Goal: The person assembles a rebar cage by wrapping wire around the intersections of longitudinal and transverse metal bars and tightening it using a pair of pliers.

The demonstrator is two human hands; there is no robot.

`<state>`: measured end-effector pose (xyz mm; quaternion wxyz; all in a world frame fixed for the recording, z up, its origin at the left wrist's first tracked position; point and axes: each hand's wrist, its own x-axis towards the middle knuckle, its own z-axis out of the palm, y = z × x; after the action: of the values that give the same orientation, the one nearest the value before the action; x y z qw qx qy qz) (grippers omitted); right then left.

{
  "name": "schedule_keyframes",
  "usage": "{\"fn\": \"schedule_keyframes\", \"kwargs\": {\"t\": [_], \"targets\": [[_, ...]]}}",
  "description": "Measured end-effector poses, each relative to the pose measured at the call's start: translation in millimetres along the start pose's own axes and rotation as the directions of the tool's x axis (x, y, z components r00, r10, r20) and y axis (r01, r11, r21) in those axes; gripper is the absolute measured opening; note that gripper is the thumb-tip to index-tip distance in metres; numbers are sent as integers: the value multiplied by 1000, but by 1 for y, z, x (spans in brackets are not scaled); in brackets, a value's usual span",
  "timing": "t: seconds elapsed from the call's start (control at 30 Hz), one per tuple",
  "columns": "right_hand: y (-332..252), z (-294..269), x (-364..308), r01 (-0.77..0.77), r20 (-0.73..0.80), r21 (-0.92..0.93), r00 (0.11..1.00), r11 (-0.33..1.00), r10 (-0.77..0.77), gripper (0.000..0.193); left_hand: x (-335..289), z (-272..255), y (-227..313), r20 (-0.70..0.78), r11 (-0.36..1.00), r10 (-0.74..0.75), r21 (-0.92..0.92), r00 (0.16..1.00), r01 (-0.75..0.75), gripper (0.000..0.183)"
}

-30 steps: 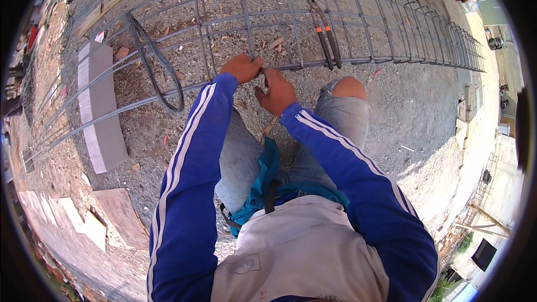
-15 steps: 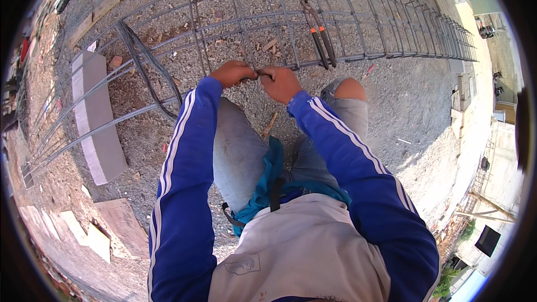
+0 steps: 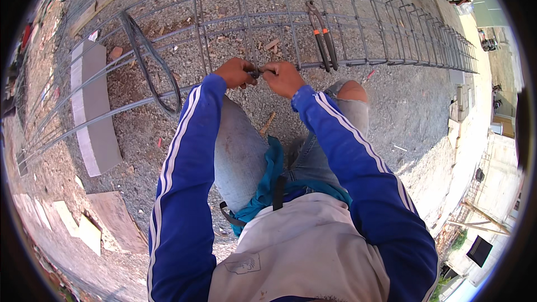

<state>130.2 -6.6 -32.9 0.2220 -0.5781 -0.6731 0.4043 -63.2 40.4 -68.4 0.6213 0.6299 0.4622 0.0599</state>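
Rebar cage (image 3: 363, 62) before us, running off to the far right.
Our left hand (image 3: 237, 72) and right hand (image 3: 284, 79) nearly meet at its near edge, fingers bent inward; the spot is too small for us to tell whether they clamp on anything. Black-and-orange pliers (image 3: 329, 42) rest across the cage near our right hand; a dark loop (image 3: 130, 27) lies left.

Before you, a long grey steel reinforcement cage (image 3: 287, 13) lies level from left to right: straight lengthwise bars ringed by angular hoops, the bar ends projecting hoopless at your left.
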Motion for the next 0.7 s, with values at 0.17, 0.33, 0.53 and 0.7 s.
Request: {"fn": "schedule_keyframes", "kwargs": {"t": [0.17, 0.33, 0.53, 0.7], "targets": [[-1, -1, -4, -34, 14, 41, 999, 999, 33, 26, -9, -7, 20, 36, 994, -102, 30, 994, 101, 35], [6, 4, -6, -7, -7, 103, 1000, 995, 8, 27, -8, -12, 27, 146, 952, -286, -67, 947, 298, 39], [8, 6, -7, -1, -23, 125, 1000, 992, 4, 26, 0, -21, 17, 142, 910, -294, -261, 945, 322, 28], [4, 4, -9, -48, 8, 158, 999, 986, 47, 26, -14, -5, 8, -144, 979, -66, -200, 987, 36, 18]]}}
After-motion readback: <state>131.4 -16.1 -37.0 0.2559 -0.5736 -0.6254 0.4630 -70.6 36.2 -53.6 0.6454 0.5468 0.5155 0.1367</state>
